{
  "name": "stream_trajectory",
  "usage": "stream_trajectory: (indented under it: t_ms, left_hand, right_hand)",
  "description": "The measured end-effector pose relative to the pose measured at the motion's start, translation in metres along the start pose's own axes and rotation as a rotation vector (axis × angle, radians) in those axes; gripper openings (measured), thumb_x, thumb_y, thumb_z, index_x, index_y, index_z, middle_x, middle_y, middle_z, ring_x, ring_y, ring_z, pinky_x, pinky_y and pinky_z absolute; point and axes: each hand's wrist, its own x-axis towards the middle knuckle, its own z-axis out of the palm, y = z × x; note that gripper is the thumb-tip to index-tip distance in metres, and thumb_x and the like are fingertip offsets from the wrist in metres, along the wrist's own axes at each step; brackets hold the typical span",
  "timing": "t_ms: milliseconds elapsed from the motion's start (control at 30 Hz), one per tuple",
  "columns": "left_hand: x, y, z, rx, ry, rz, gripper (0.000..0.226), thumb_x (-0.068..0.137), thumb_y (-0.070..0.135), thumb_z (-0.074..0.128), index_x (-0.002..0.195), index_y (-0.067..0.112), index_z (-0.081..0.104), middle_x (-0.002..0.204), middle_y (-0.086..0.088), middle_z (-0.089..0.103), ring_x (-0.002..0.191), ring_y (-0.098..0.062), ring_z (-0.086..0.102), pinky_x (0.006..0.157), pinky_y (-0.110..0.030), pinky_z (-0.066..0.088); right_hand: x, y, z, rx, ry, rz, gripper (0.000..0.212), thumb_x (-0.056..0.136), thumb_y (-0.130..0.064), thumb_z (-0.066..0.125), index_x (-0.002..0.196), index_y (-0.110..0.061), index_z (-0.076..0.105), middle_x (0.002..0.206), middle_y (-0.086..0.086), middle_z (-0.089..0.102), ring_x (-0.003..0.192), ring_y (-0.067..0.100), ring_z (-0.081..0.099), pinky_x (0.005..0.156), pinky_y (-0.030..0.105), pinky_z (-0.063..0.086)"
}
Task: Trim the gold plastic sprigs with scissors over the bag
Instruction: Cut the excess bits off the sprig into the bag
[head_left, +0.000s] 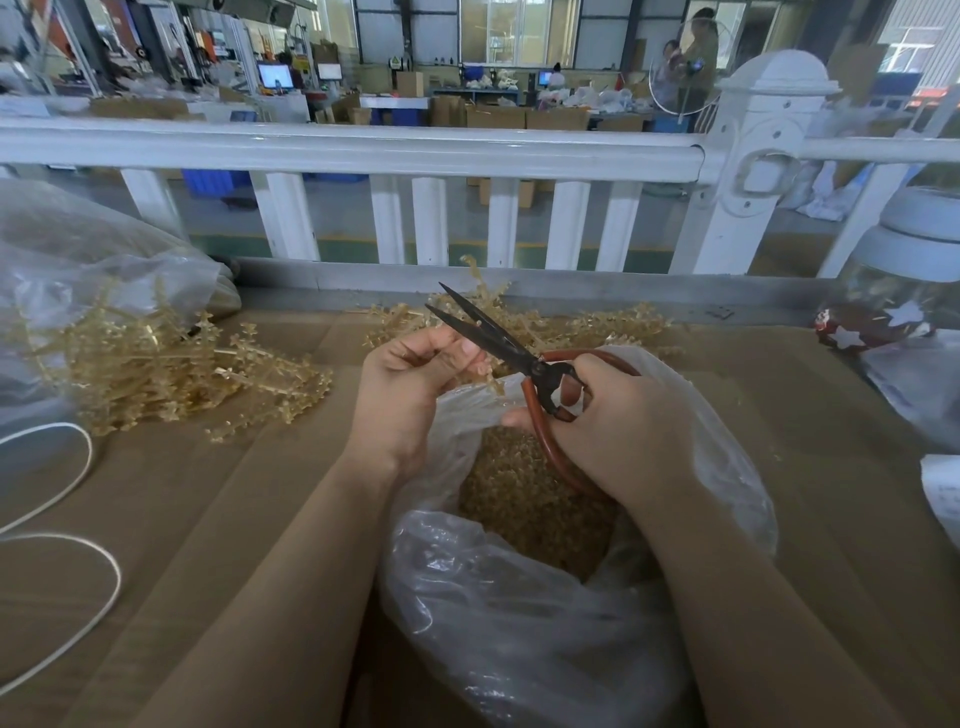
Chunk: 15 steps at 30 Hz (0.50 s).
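Trimming well under way, much still to cut

The bag (519, 597) already holds a deep heap of gold trimmings, yet two piles of sprigs (171, 374) wait uncut on the table (208, 519); right hand (618, 421) curled through the scissors (498, 338), blades apart; left hand (410, 384) pinches a small sprig (485, 374) above the bag, mostly hidden by its fingers.

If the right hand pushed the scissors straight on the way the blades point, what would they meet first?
Held by the right hand, the scissors point up and left, blades apart. First in that line is probably the gold sprig pinched by the left hand, then the loose sprigs behind. Depth is unclear.
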Motion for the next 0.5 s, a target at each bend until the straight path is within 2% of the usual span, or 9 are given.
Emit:
stream_trajectory:
  t_ms: [167,333,500]
  left_hand:
    - [0.0006,-0.0004,0.0001,-0.015,0.013,-0.022,0.009,0.08,0.008,0.07,0.076,0.014,0.076,0.072,-0.001,0.071,0.067,-0.01,0.064,0.067,-0.017,0.051]
    - [0.0008,-0.0014,0.0003,0.059,0.001,-0.022,0.003,0.084,0.007,0.068,0.083,0.006,0.069,0.07,0.0,0.07,0.066,-0.009,0.064,0.067,-0.017,0.051]
    - [0.0026,-0.0003,-0.0009,-0.022,0.035,-0.006,0.017,0.074,0.007,0.071,0.088,0.004,0.061,0.071,-0.005,0.071,0.065,-0.015,0.066,0.068,-0.024,0.054]
  right_hand:
    - [-0.0009,-0.0003,0.0004,0.001,0.01,-0.001,0.054,0.08,-0.074,0.064,0.083,-0.02,0.068,0.072,-0.01,0.066,0.062,0.008,0.058,0.061,0.022,0.053]
    - [0.0,0.0012,0.0011,0.002,-0.016,0.022,0.053,0.078,-0.075,0.065,0.079,-0.023,0.062,0.069,-0.013,0.06,0.06,0.006,0.056,0.054,0.012,0.039]
    - [0.0,0.0019,0.0051,0.008,-0.001,0.016,0.056,0.079,-0.077,0.062,0.075,-0.022,0.061,0.067,-0.011,0.062,0.057,0.006,0.055,0.057,0.021,0.051]
